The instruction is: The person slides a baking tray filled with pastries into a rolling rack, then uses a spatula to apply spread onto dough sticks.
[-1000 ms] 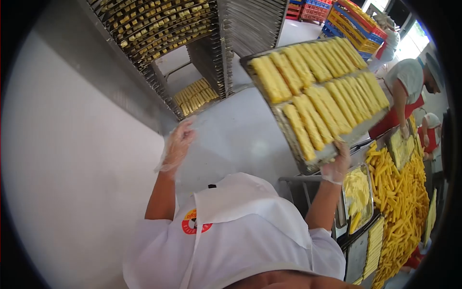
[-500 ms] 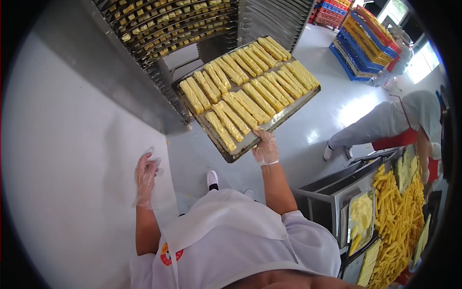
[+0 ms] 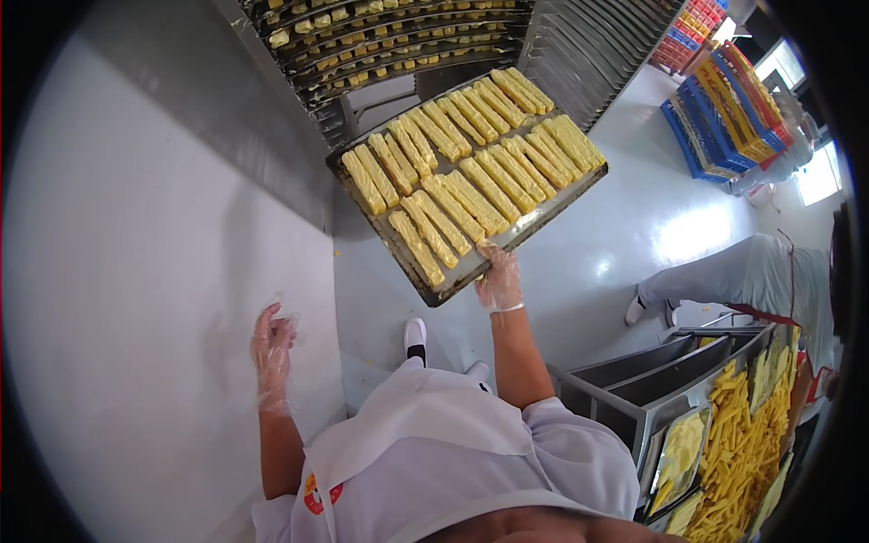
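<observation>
My right hand point(image 3: 501, 281), in a clear plastic glove, grips the near edge of a dark-rimmed baking tray point(image 3: 543, 214). On the tray lie two rows of yellow, glossy dough sticks point(image 3: 487, 187). The tray is held out in front of a metal rack point(image 3: 272, 100); whether its far edge touches the rack I cannot tell. Beside the pale wall at the left, my left hand point(image 3: 272, 348) is raised, also gloved, with its fingers loosely bent and apart and nothing in them.
Loaded trays point(image 3: 398, 50) fill rack levels at the top. At lower right is a metal-framed table point(image 3: 638, 398) with piled yellow sticks point(image 3: 742, 452) and a container of pale yellow spread point(image 3: 679, 457). A person point(image 3: 724, 271) bends beside it. Stacked plastic crates point(image 3: 724, 113) stand at upper right.
The rack, crates and table have shifted right in view as my body turned left. My right hand keeps its grip on the tray. My left hand sits slightly lower.
</observation>
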A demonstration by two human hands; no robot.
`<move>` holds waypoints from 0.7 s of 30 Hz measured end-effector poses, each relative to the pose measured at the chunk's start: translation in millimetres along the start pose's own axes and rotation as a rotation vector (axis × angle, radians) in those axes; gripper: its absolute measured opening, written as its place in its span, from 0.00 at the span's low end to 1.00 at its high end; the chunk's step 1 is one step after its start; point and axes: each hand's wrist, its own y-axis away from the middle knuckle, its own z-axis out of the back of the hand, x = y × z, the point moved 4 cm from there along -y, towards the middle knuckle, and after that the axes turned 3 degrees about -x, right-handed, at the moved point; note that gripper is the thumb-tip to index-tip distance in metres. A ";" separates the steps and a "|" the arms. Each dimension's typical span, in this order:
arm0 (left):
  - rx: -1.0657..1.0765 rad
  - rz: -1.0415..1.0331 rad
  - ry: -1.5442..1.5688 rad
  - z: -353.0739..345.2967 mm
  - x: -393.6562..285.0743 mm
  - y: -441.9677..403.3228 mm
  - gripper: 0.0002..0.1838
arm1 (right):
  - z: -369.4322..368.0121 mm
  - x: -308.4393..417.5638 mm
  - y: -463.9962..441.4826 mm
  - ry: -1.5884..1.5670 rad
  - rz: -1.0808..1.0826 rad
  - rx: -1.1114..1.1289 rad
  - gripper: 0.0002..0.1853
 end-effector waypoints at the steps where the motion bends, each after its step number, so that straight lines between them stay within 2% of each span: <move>1: -0.006 -0.007 0.015 0.6 0.0 5.2 0.22 | -8.5 8.3 2.9 -0.036 -0.016 -0.019 0.14; 3: -0.022 -0.012 0.003 2.8 -3.5 14.8 0.22 | -31.8 22.8 9.4 -0.248 -0.138 -0.095 0.18; 6: -0.042 -0.012 0.025 7.9 3.8 30.1 0.23 | -42.4 27.6 11.5 -0.288 -0.125 -0.056 0.18; 8: -0.056 -0.012 0.032 9.5 4.2 41.9 0.23 | -29.2 17.1 8.4 -0.167 -0.135 -0.063 0.21; 10: -0.077 -0.010 0.029 5.3 -0.2 52.3 0.23 | -31.9 13.7 6.1 -0.258 -0.238 -0.095 0.24; 13: -0.095 0.006 0.017 0.0 7.0 67.4 0.23 | -45.5 26.6 10.7 -0.337 -0.150 -0.044 0.26; 21: -0.138 0.019 -0.045 2.3 24.5 74.0 0.22 | -52.8 32.3 16.5 -0.388 -0.195 -0.031 0.19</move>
